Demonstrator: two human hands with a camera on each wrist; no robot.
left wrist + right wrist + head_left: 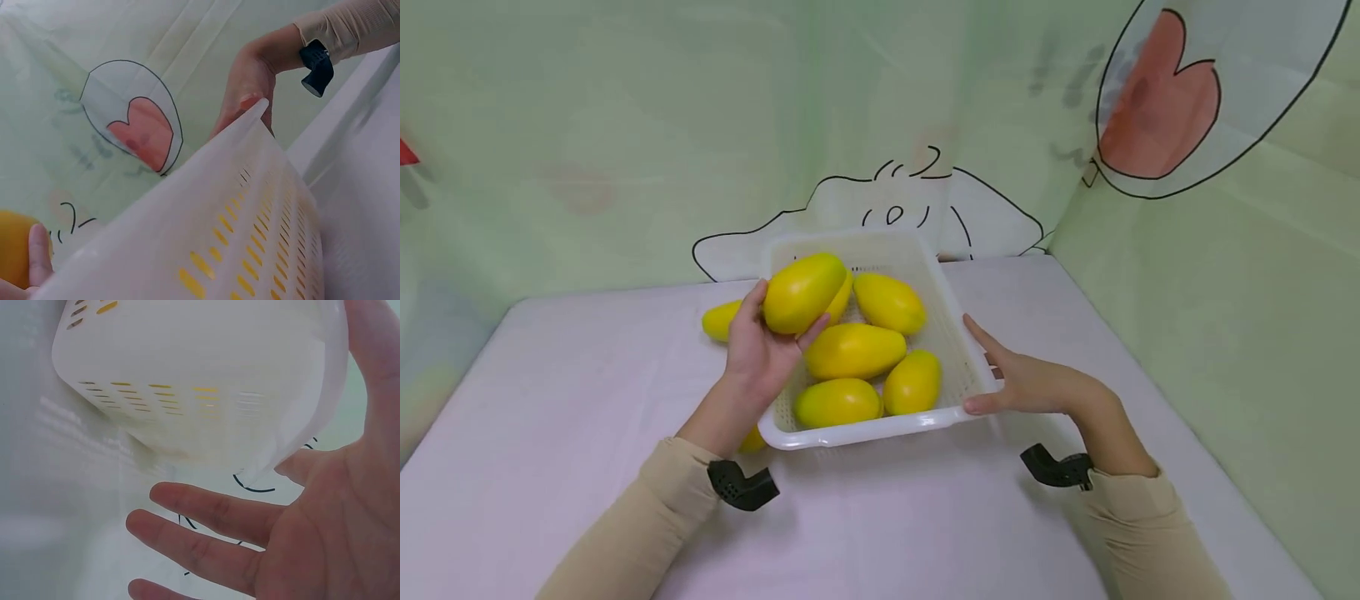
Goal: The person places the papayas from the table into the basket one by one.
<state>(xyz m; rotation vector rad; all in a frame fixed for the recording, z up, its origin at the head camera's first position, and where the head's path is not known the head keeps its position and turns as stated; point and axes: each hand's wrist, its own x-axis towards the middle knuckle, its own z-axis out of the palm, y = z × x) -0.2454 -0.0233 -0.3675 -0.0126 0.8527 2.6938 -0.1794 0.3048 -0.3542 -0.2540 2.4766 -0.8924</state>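
My left hand [762, 354] holds a yellow mango [805, 293] above the left side of a white plastic basket [958, 367]. Several more mangoes [856, 351] lie inside the basket. At the near right corner my right hand [1037, 382] has its thumb on the near rim and its index finger on the right rim, pinching the corner between them. The right wrist view shows the other fingers [200, 540] stretched out, apart from the slotted basket wall [187, 356]. In the left wrist view, only part of the held mango [15, 250] shows.
A mango [718, 321] lies on the white-covered table [587, 400] left of the basket. Another yellow fruit [752, 440], partly hidden, is by my left wrist. Green printed curtains [625, 125] stand behind the table and along its right.
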